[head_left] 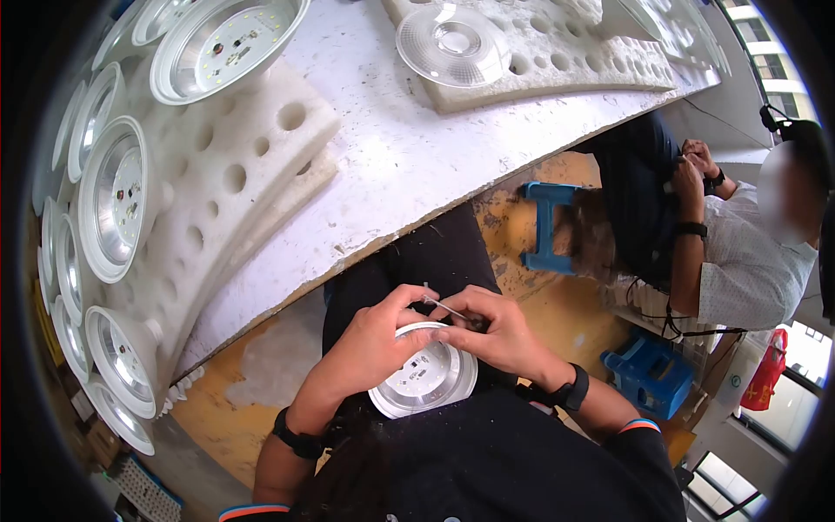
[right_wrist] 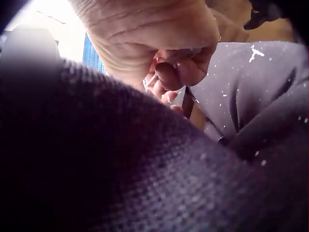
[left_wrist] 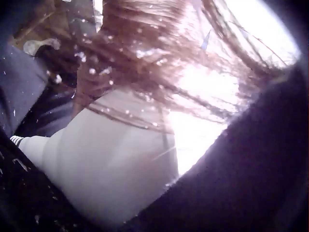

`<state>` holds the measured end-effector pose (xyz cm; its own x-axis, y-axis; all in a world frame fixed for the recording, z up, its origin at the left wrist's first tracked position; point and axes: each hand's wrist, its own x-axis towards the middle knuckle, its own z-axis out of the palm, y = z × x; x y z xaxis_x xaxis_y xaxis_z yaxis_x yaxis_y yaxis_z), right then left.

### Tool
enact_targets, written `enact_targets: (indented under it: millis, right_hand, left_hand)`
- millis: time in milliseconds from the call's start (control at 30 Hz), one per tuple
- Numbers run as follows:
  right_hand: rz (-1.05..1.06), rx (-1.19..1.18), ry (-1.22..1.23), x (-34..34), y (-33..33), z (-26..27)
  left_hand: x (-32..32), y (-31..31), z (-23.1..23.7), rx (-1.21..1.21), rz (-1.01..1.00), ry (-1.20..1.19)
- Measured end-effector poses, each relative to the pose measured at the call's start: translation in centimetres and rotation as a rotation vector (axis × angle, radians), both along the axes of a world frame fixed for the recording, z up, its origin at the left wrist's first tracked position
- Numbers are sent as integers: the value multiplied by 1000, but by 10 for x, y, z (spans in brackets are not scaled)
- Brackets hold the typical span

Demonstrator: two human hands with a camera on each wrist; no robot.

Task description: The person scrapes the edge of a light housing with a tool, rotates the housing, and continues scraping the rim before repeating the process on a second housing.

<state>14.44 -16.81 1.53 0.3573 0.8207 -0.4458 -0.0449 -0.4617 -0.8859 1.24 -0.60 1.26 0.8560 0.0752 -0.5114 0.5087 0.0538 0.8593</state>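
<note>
An open LED bulb (head_left: 422, 378) with a white rim and a white circuit board inside sits in the person's lap, against the dark shirt. The left wrist view shows its smooth white body (left_wrist: 111, 164), the screw base pointing left. The left hand (head_left: 370, 344) holds the bulb at its far rim, thumb over the edge. The right hand (head_left: 509, 335) has its thumb at the same rim, while its curled fingers pinch a thin, pale rod-like piece (head_left: 450, 311). That piece reaches toward the left fingertips; its exact kind is hidden by the fingers.
A white foam rack (head_left: 252, 130) with holes holds several open bulbs at the left. At the far side a clear ribbed lens cover (head_left: 452, 45) lies on another foam block (head_left: 557, 74). Another person (head_left: 748, 226) sits at the right, near blue stools (head_left: 544, 226). The white table edge (head_left: 383, 239) runs diagonally.
</note>
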Motion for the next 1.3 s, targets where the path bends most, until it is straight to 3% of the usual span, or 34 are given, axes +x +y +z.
enact_targets:
  millis: [200,400,533,600,700,767,800,833,933,1300]
  right_hand:
    - [-39,96,57,-7,2,-15]
    - [-91,53,210,-10,7,-31]
    - [-129,42,273,-9,11,-41]
    - [-122,41,248,-9,10,-45]
    - [-158,-9,198,-9,6,-46]
    - [-257,38,-26,-10,4,-38]
    - [-190,57,-233,-8,-1,-38]
    - [-188,57,-231,-6,-6,-33]
    - [91,128,-611,-2,-14,-17]
    - [183,128,-866,-2,-15,-14]
  left_hand:
    - [-7,-2,-4,-45,111,63]
    - [-18,-3,-24,-145,383,-15]
    - [-18,-2,-32,-185,396,-16]
    - [-13,-5,-32,-373,452,-36]
    - [-8,-11,-22,-318,390,-74]
    - [-11,-7,-27,-244,331,-91]
    - [-13,-7,-29,-258,322,-62]
    - [-13,-6,-30,-272,314,-33]
    - [-10,-6,-30,-210,291,-50]
    - [-8,-8,-31,-131,278,-36]
